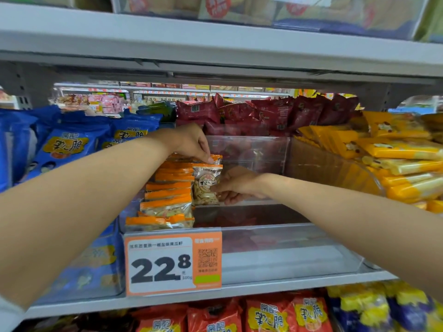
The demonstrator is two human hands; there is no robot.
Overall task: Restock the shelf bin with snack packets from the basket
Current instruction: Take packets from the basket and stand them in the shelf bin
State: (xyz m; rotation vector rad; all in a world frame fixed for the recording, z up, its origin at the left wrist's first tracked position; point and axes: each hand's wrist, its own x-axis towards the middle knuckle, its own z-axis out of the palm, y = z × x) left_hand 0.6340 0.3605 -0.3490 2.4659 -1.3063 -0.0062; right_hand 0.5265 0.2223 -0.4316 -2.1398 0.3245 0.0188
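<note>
Here the bin (287, 230) holds a row (167, 195) along its left wall. The packet (206, 185) stands beside it; my left hand (191, 142) pinches its top, right hand (236, 185) grips its side. I'd press it flush, upright.

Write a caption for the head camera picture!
Left hand and right hand hold orange-topped snack packets upright in the clear shelf bin.

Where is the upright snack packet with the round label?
Head view, centre: the snack packet stands in the shelf bin at the right end of the orange packet row, above the price tag, right hand gripping its side.
</note>
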